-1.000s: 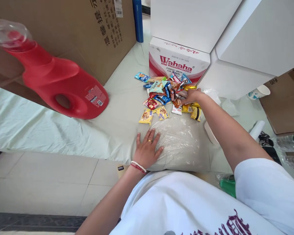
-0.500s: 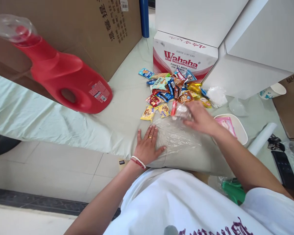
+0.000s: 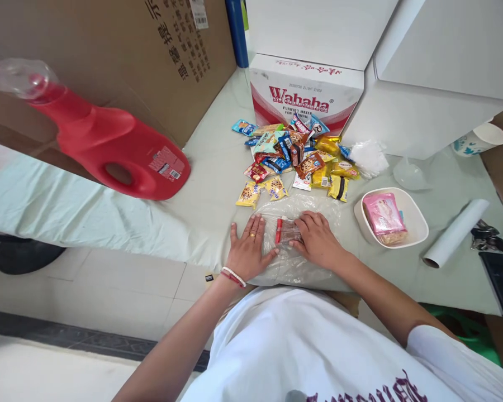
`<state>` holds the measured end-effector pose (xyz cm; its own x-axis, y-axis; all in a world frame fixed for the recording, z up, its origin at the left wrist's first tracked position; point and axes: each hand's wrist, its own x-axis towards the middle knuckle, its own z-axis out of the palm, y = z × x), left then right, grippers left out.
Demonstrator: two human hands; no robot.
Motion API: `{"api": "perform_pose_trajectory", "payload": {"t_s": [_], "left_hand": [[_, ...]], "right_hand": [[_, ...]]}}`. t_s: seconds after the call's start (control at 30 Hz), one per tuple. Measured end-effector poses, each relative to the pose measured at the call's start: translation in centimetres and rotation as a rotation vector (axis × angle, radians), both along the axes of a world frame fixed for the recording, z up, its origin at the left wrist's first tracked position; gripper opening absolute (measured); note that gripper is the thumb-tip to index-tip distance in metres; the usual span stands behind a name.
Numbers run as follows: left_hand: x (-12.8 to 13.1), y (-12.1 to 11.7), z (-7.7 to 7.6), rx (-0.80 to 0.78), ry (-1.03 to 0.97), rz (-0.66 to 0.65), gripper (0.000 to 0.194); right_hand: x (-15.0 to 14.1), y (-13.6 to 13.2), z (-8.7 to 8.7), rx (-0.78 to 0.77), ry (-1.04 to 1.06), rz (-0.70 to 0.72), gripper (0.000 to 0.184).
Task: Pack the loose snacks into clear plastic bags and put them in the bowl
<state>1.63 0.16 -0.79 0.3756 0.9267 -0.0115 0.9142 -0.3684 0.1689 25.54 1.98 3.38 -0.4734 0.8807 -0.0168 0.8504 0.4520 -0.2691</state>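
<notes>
A: Item in hand, and its place?
B: One clear packet (image 3: pixel 285 230), red-ended, gripped between the thumb and fingers of the right hand (image 3: pixel 318 237). It is held over a clear plastic sheet (image 3: pixel 295 273), close in front of the body. Its print cannot be read.
A: Left hand (image 3: pixel 248 245)?
B: Laid flat, fingers spread, beside the packet, at the sheet's left edge.
A: Branded goods?
B: One white carton (image 3: pixel 305 100), marked "Wahaha®" in red, with "PURIFIED WATER FOR DRINKING" printed beneath; red Chinese script is carried on its top.
A: Other lettering?
B: One brown carton (image 3: pixel 121 72), printed with Chinese characters and fitted with a barcode sticker (image 3: pixel 199 14). One red jug (image 3: pixel 121 151), bearing a barcoded label (image 3: pixel 167 163) too small to be read.
A: Snacks?
B: A heap of wrapped snacks (image 3: pixel 283 151), many colours, piled before the white carton; most wrapper print cannot be made out. One pink packet (image 3: pixel 383 215), white-lettered, is contained in a white bowl (image 3: pixel 419 231), right of the sheet.
</notes>
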Motion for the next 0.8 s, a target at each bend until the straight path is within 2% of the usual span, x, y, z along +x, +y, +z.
{"api": "perform_pose_trajectory", "payload": {"t_s": [0.13, 0.43, 0.6, 0.7, 0.8], "left_hand": [[0.0, 0.0, 0.1, -0.007, 0.011, 0.005, 0.088], [-0.1, 0.1, 0.1, -0.005, 0.004, -0.009, 0.088], [-1.8, 0.3, 0.5, 0.034, -0.075, -0.003, 0.069], [-3.4, 0.2, 1.2, 0.114, -0.102, -0.083, 0.052], [-4.9, 0.1, 2.0, 0.075, -0.156, -0.285, 0.042]], "right_hand": [[0.0, -0.7, -0.9, 0.056, 0.022, -0.066, 0.052], [0.6, -0.7, -1.1, 0.061, -0.018, 0.115, 0.057], [2.4, -0.2, -0.5, 0.011, 0.064, 0.132, 0.069], [4.1, -1.5, 0.9, -0.005, 0.204, 0.151, 0.072], [5.5, -4.6, 1.3, -0.041, 0.324, 0.21, 0.061]]}}
